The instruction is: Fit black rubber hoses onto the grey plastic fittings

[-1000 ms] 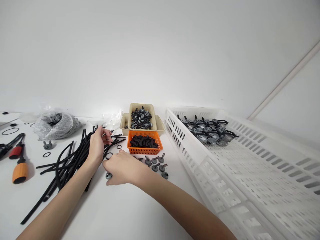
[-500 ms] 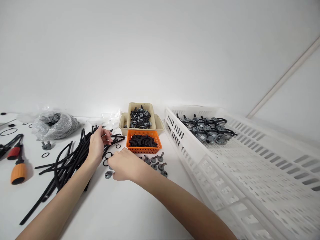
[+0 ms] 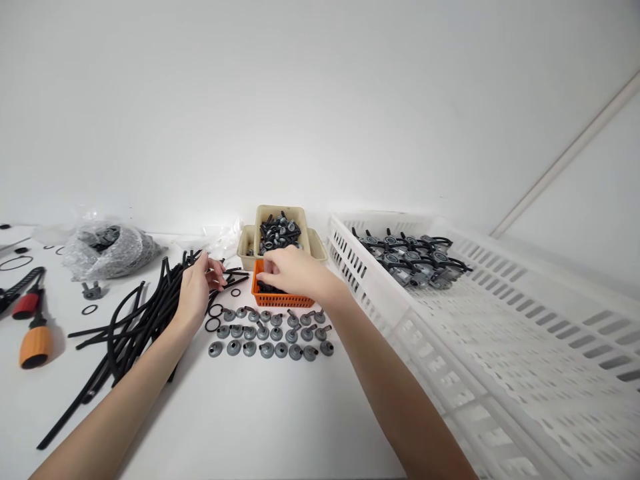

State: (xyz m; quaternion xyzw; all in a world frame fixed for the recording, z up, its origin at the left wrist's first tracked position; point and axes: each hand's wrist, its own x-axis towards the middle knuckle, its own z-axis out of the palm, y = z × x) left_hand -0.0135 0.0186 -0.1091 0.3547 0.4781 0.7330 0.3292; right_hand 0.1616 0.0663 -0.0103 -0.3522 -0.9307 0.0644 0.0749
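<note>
My right hand (image 3: pixel 293 270) reaches over the orange basket (image 3: pixel 285 301), its fingertips down among small black rubber pieces (image 3: pixel 270 289). Those fingertips are partly hidden, so whether they grip a piece does not show. Over the bundle of black tubes (image 3: pixel 150 313) rests my left hand (image 3: pixel 197 287), fingers loosely curved and apart, with no held thing visible. In front of the basket, grey round fittings with short stems (image 3: pixel 267 349) stand in three rows. Two black rings (image 3: pixel 213 325) lie at the left end of these rows.
Behind the basket, a beige tray (image 3: pixel 300 217) holds grey and black parts. A large white crate (image 3: pixel 360 267) on the right contains assembled units (image 3: pixel 413 257). To the left are a bubble-wrap bag (image 3: pixel 120 257), an orange-handled tool (image 3: pixel 36 345) and a red-handled one (image 3: pixel 26 305).
My right hand has moved from the left end of the fitting rows up and right into the orange basket, uncovering the rows. My left hand has hardly moved.
</note>
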